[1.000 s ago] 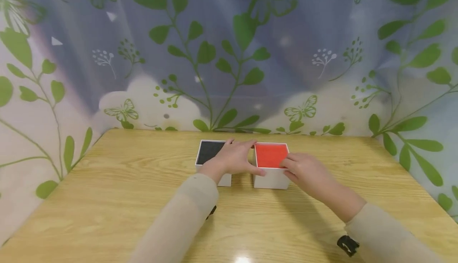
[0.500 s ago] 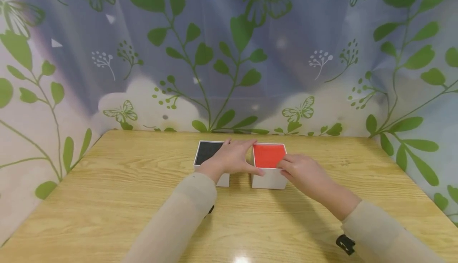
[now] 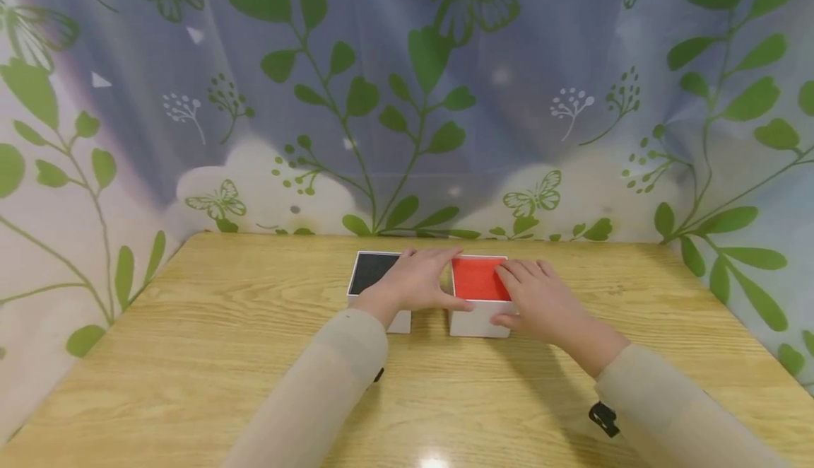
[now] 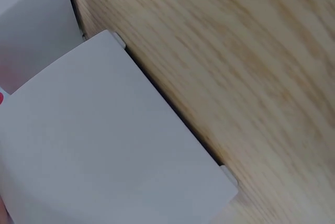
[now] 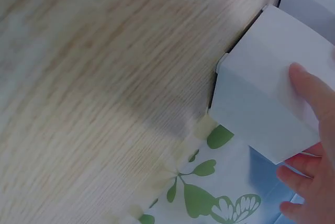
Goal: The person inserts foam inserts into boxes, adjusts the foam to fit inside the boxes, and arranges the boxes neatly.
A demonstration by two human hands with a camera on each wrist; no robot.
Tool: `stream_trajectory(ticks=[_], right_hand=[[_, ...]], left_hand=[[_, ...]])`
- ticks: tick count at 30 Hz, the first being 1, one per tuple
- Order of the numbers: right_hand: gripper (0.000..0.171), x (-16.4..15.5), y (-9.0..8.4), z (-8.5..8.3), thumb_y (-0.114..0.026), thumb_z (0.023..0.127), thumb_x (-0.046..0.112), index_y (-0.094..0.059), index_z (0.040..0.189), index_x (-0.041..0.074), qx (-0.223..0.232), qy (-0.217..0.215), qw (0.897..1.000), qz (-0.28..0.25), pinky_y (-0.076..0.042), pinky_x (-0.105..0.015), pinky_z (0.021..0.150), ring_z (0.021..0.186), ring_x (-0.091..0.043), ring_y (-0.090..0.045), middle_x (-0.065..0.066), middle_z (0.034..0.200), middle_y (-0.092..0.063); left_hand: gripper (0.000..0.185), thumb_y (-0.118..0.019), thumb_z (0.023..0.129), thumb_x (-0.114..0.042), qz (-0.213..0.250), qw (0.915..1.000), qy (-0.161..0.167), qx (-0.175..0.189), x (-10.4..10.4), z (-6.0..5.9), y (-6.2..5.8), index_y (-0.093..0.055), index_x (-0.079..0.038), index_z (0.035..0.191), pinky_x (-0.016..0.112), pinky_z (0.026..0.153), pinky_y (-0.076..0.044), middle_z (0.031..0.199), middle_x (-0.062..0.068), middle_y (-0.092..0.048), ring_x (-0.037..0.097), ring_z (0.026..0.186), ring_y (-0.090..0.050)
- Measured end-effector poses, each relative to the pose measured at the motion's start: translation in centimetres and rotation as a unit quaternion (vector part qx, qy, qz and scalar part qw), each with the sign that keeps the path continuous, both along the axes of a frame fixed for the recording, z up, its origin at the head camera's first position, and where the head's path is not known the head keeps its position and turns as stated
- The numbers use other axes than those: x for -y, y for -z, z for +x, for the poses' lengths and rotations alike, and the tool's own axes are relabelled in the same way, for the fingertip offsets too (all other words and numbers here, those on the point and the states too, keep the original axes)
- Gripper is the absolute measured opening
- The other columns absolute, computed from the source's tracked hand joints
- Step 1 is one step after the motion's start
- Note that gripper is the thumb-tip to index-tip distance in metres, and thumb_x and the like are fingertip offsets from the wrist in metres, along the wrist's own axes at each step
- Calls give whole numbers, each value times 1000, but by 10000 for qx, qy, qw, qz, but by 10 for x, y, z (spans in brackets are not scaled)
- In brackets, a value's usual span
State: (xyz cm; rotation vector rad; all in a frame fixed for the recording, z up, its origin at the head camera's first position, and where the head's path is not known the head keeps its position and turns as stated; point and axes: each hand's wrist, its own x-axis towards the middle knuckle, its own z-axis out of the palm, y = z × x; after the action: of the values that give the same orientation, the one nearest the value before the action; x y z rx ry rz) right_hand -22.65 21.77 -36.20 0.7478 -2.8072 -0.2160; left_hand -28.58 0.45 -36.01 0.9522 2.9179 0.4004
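Two white square boxes stand side by side in the head view. The right-hand white box (image 3: 480, 319) has a red top surface (image 3: 480, 278) just below its rim. My left hand (image 3: 413, 281) reaches over the left box and spans the right box's left side, thumb at the front corner and fingers at the back corner. My right hand (image 3: 547, 305) holds the right side of the same box, its thumb on the front face and its fingers over the red. In the right wrist view the right thumb (image 5: 311, 88) lies flat on that front face.
The left white box (image 3: 400, 321) has a black top surface (image 3: 372, 272), partly hidden by my left hand. Under both boxes is a wooden table (image 3: 191, 355), which meets a leaf-patterned curtain (image 3: 496, 100) at its back edge. Black bands show below the sleeves.
My right hand has spread from its hold on the front right corner. Its fingers now lie farther back over the red and the thumb sits lower. The left hand stays put.
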Motion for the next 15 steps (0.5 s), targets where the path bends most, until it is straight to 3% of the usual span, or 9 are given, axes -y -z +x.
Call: stream_trajectory(ticks=[6, 15], right_hand=[[87, 3, 3, -1, -72, 77, 48, -42, 133, -11, 580, 228, 9980, -118, -32, -55, 101, 124, -42, -39, -28, 137, -38], [87, 6, 7, -3, -76, 75, 42, -40, 132, -13, 641, 84, 9962, -576, -33, -52, 101, 124, -44, -37, -30, 138, -35]], left_hand=[[99, -60, 70, -74, 73, 9999, 115, -97, -1, -1, 1, -29, -22, 148, 49, 108, -20, 147, -3, -35, 22, 132, -35], [97, -58, 70, -74, 123, 9998, 97, -88, 0, -2, 0, -29, -22, 147, 50, 107, -21, 146, -3, -35, 21, 132, -35]])
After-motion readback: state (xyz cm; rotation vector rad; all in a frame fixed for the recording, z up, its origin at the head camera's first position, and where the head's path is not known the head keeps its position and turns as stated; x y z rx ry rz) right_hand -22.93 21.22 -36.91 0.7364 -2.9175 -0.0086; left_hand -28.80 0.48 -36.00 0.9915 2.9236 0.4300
